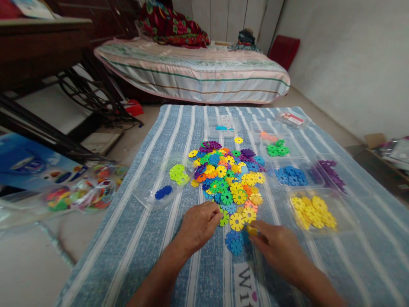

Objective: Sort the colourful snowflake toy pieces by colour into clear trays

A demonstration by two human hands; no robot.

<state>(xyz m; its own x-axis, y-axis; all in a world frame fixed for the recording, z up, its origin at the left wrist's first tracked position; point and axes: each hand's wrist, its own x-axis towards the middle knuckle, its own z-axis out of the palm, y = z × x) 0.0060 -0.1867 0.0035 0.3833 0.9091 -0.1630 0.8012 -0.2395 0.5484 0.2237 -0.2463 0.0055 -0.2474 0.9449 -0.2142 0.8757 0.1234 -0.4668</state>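
A heap of colourful notched plastic discs (220, 172) covers the middle of the cloth. My left hand (201, 221) is closed at its near left edge, fingertips against or just beside a lime-green disc (224, 217); whatever it may hold is hidden. Between thumb and fingers, my right hand (277, 245) pinches a yellow disc (252, 230) at the heap's near right. Several blue discs (234, 243) lie between the hands. To the right stands a clear tray of yellow discs (315, 212), with blue discs (290, 175) and purple discs (332, 175) in trays behind it.
A clear tray (143, 198) at left holds lime and dark blue discs. Toward the back are green discs (277, 149), orange discs (267, 136) and light blue discs (223, 128) in clear trays, plus a lidded box (292, 118). A bed (198, 76) stands beyond the striped tablecloth (153, 149).
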